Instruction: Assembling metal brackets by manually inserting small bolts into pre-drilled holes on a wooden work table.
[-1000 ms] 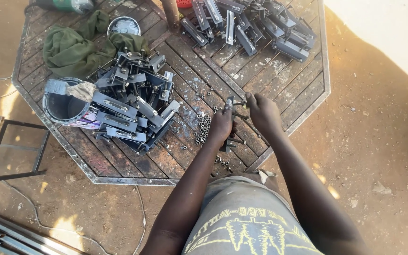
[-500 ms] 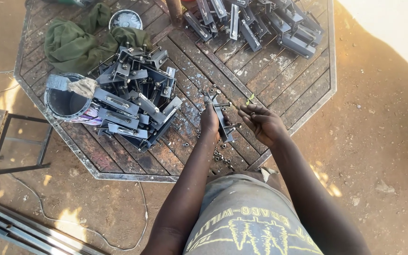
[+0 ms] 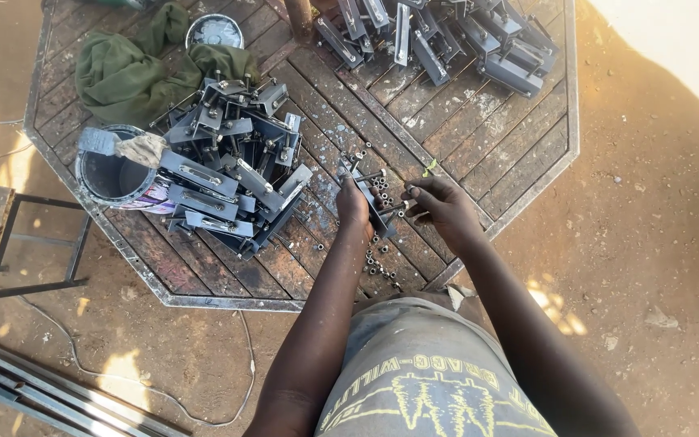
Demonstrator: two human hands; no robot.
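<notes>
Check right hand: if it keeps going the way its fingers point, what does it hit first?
The right hand points left, so probably the bracket held by the left hand, with its bolts. Depth is unclear from above.

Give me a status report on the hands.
Left hand grips bracket. Right hand pinches small nut beside it. Loose nuts underneath on table.

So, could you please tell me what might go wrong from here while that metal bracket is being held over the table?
The left hand holds the metal bracket over gaps between the slats of the table, so loose nuts could roll through. The right hand works close to its protruding bolts and might get scraped. The nearby bracket pile looks unstable.
</notes>
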